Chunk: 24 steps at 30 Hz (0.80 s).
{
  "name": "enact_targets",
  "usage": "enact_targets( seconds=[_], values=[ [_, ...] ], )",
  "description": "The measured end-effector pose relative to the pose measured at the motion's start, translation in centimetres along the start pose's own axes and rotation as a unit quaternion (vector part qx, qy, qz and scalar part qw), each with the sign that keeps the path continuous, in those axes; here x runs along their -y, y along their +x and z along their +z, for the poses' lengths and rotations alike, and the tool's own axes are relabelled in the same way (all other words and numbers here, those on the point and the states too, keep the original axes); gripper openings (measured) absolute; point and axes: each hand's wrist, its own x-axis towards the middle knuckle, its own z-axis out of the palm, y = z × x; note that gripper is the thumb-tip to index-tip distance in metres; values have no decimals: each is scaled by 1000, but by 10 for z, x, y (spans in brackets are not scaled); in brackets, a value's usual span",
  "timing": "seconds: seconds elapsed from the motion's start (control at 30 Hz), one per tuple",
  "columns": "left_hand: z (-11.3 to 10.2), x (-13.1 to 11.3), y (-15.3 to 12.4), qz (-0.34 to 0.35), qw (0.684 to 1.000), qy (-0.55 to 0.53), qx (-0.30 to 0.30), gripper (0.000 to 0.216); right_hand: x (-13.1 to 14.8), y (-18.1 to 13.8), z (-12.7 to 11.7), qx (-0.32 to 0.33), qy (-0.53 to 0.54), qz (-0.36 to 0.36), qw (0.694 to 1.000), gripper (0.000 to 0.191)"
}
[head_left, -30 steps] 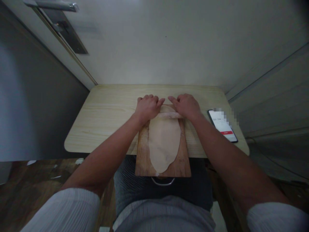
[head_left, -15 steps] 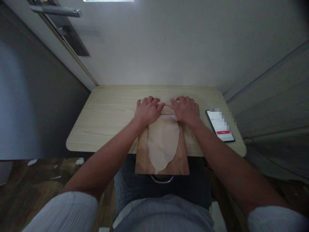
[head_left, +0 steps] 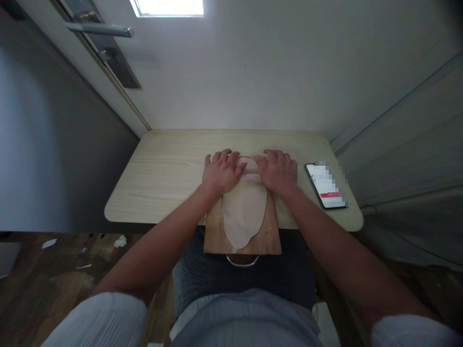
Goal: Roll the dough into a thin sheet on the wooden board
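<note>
A flattened sheet of pale dough (head_left: 245, 212) lies lengthwise on a wooden cutting board (head_left: 271, 241). Across its far part runs a pale bar (head_left: 252, 178) that looks like a rolling pin; its ends are hidden under my hands. My left hand (head_left: 222, 171) lies palm down over the bar's left end, fingers apart and pointing away from me, thumb toward the middle. Over the right end is my right hand (head_left: 278, 169), likewise palm down with fingers stretched forward. More dough shows beyond the bar, between the thumbs.
The board overhangs the near edge of a light wooden table (head_left: 162, 168), its metal handle (head_left: 242, 263) above my lap. A phone (head_left: 325, 187) with a lit screen lies at the right. Behind the table stands a door with a lever handle (head_left: 101, 30). Paper scraps (head_left: 120, 241) litter the floor.
The view has tilted up slightly, showing more of the bright door window. Both hands stay over the bar, which sits at nearly the same place on the dough.
</note>
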Motion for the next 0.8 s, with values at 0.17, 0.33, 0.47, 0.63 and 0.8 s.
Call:
enact_targets(
  seconds=[0.17, 0.33, 0.47, 0.63, 0.8],
  values=[
    [0, -5, -14, -4, 1000, 5, -13, 53, 1, -17, 0, -4, -7, 3, 1000, 58],
    [0, -9, -32, -10, 1000, 2, -12, 56, 3, -36, -3, -17, -14, -5, 1000, 58],
    [0, -12, -43, -15, 1000, 0, -5, 58, 4, -48, -5, -21, -12, -12, 1000, 58],
    [0, -15, -54, -10, 1000, -8, -6, 61, 5, -59, -8, -19, -9, -16, 1000, 57],
    [-2, -19, -73, -6, 1000, -7, -5, 62, 4, -77, -9, -14, -5, -22, 1000, 56]
  ],
)
